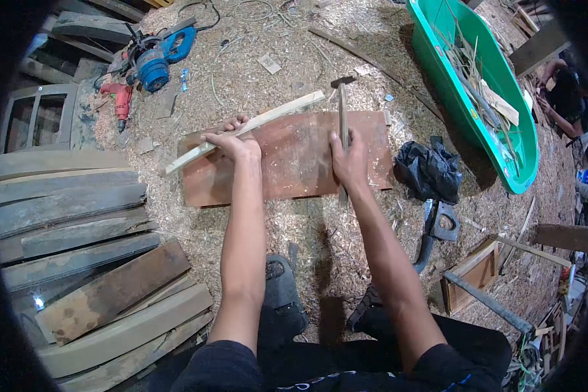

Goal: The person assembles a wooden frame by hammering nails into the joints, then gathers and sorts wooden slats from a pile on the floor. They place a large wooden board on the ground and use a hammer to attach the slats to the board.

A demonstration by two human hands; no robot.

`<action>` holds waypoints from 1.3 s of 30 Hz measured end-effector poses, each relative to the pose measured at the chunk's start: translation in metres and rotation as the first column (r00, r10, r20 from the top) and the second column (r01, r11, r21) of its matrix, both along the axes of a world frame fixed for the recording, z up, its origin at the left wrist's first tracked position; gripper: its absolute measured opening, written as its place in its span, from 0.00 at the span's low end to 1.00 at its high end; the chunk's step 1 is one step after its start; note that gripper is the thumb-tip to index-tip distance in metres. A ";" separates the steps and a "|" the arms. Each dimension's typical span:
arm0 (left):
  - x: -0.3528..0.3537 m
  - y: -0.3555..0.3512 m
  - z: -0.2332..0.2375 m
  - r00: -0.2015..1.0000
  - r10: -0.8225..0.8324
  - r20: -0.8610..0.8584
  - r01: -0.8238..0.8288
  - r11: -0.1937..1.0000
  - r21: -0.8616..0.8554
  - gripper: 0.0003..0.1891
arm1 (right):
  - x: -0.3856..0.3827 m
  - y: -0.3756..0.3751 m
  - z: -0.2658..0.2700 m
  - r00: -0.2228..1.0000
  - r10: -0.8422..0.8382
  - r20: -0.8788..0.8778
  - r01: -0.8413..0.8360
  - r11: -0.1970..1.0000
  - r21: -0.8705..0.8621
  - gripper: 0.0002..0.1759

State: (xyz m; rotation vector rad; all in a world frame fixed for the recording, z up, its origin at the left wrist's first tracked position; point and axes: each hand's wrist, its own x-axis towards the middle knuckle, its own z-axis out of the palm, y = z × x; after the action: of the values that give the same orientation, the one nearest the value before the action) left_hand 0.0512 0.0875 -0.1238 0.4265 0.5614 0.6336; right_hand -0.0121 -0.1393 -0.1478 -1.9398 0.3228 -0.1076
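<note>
A pale wooden strip (277,115) lies slantwise across my left hand (236,140), with the thumb over it and fingertips showing on its far side. My right hand (351,155) is wrapped round the wooden handle of a hammer (343,108), whose dark head points away from me. Both hands are above a reddish-brown board (294,153) on the ground, which is dusted with shavings. Just right of the board sits a crumpled black plastic bag (428,170).
A green tub (483,98) holding wood scraps stands at the upper right. Curved planks (72,196) are stacked at left. A blue power tool (153,68) and a red drill (119,103) lie upper left. A wooden frame (473,277) is lower right. Another person crouches at the far right edge.
</note>
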 end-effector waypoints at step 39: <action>-0.008 -0.097 -0.033 0.920 0.254 -0.297 0.391 -0.598 0.700 0.15 | 0.003 -0.004 0.013 0.971 0.033 0.235 -0.016 0.997 -0.074 0.15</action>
State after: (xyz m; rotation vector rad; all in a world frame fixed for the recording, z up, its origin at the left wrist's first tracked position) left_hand 0.0436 -0.0091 -0.1568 2.7277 -0.0470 0.7267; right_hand -0.0086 -0.1438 -0.1343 -1.9770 0.1381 -0.3354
